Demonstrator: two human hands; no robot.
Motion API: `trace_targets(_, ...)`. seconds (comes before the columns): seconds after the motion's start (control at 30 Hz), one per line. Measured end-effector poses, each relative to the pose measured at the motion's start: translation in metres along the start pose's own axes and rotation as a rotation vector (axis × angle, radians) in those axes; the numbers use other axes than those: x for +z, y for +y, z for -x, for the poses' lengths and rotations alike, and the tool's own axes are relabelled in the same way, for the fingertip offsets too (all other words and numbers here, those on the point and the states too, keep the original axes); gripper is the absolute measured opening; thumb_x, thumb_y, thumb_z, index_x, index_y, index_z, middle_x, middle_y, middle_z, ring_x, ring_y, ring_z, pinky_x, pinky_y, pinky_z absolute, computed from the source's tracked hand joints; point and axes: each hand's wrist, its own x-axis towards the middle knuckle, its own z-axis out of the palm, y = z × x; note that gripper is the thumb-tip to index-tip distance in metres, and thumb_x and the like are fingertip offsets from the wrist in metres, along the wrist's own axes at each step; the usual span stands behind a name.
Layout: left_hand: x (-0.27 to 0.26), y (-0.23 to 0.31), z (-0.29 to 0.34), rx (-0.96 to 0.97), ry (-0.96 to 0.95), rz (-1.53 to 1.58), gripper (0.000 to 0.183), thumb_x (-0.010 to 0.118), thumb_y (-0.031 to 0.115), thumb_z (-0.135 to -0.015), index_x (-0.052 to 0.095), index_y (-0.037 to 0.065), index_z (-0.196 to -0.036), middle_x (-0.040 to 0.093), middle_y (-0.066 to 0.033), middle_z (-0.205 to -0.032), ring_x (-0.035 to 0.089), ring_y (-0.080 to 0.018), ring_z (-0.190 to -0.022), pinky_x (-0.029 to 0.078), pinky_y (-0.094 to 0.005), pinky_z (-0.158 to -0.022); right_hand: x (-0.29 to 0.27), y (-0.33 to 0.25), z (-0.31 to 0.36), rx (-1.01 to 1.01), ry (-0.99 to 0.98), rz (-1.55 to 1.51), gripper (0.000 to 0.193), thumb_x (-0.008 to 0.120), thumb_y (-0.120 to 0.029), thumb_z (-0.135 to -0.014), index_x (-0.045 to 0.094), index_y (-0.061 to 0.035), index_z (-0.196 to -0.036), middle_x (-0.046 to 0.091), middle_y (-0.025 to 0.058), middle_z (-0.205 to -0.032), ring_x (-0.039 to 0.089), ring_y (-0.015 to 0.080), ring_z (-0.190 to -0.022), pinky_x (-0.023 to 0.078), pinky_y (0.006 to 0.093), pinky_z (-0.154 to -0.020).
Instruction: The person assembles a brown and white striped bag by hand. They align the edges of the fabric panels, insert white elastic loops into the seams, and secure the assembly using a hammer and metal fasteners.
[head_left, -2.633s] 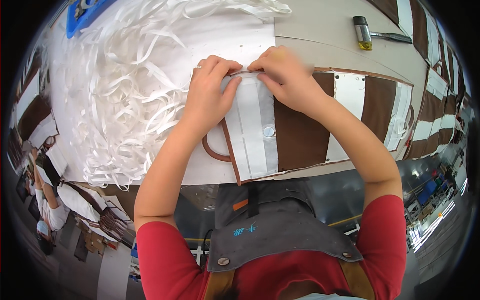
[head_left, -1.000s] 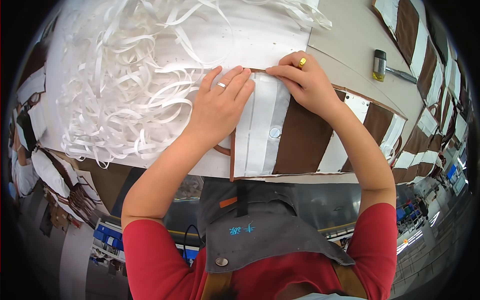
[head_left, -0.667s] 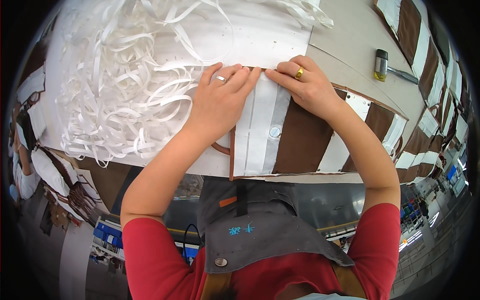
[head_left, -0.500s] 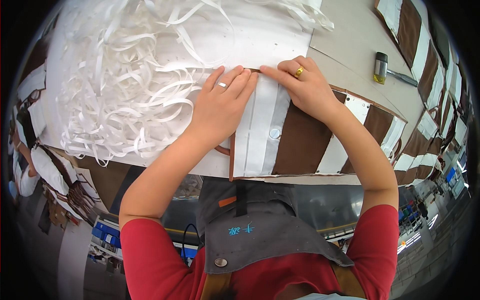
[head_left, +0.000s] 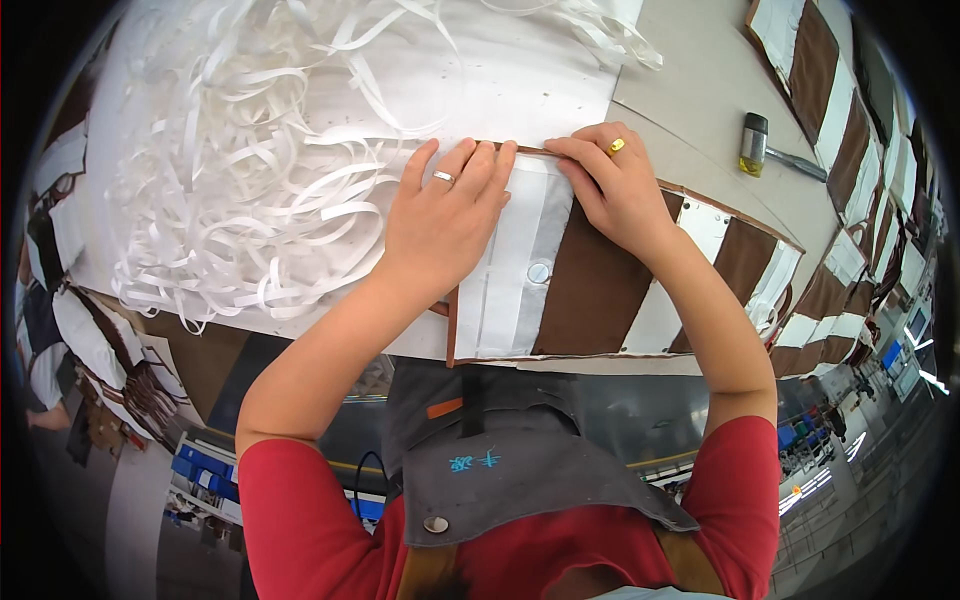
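Note:
A flat brown-and-white panel (head_left: 592, 285) with brown edging lies in front of me, looking like an unassembled bag piece. White strips and a round, pale disc (head_left: 539, 273) show on its left part. My left hand (head_left: 446, 205) rests on its upper left corner, fingers outstretched near the far edge. My right hand (head_left: 617, 185) is closed at that far edge, thumb and forefinger pinching the narrow brown edging (head_left: 532, 150). Part of the panel is hidden under both hands and the right forearm.
A tangled heap of white ribbon-like strips (head_left: 250, 190) covers the table's left side. A hammer (head_left: 755, 143) lies on the far right. More striped panels (head_left: 815, 55) are stacked along the right edge. Other panels (head_left: 105, 345) hang at the far left, beside a partly visible person.
My right hand has slid right along the far edge, away from my left fingers. The left hand's fingers have straightened and spread slightly. The whole view has shifted a little.

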Motion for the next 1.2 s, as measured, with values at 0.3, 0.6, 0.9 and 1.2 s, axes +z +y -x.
trace_targets(0.3,0.003,0.006,-0.001,-0.002,-0.026,-0.023,0.048,0.064,0.025,-0.081,0.055,0.009,-0.125,0.053,-0.0023,-0.118,0.049,-0.0153,-0.111,0.033,-0.039,-0.101,-0.001,0.003,0.003,-0.198,-0.045,0.196,0.032,0.062,-0.002,-0.072,0.064,-0.009,-0.103,0.058,-0.0012,-0.093,0.054,0.0178,-0.085,0.043,0.0326,-0.082)
trace_targets(0.6,0.006,0.012,-0.002,0.001,-0.031,0.008,0.05,0.064,0.021,-0.081,0.052,0.012,-0.129,0.053,-0.0014,-0.122,0.048,-0.0159,-0.113,0.032,-0.0383,-0.101,-0.009,0.0,0.004,-0.141,-0.108,0.227,0.025,0.061,-0.005,-0.078,0.061,-0.0094,-0.102,0.056,0.0001,-0.098,0.054,0.0188,-0.092,0.041,0.0351,-0.084)
trace_targets(0.9,0.004,0.014,-0.01,0.001,-0.05,0.069,0.044,0.06,0.015,-0.081,0.055,0.01,-0.124,0.052,-0.0021,-0.121,0.049,-0.0164,-0.11,0.032,-0.0379,-0.099,-0.02,0.005,0.017,0.099,-0.065,0.021,0.021,0.063,-0.006,-0.082,0.062,-0.0115,-0.102,0.057,0.0027,-0.093,0.053,0.0228,-0.091,0.038,0.0362,-0.082)
trace_targets(1.2,0.011,0.021,-0.011,0.07,-0.054,-0.032,0.053,0.064,0.019,-0.081,0.05,0.013,-0.132,0.049,0.0002,-0.129,0.046,-0.0158,-0.116,0.031,-0.0375,-0.102,-0.015,0.013,0.026,-0.078,-0.053,0.15,0.031,0.063,-0.001,-0.076,0.063,-0.0098,-0.106,0.058,0.0013,-0.095,0.054,0.0209,-0.091,0.04,0.0359,-0.083)
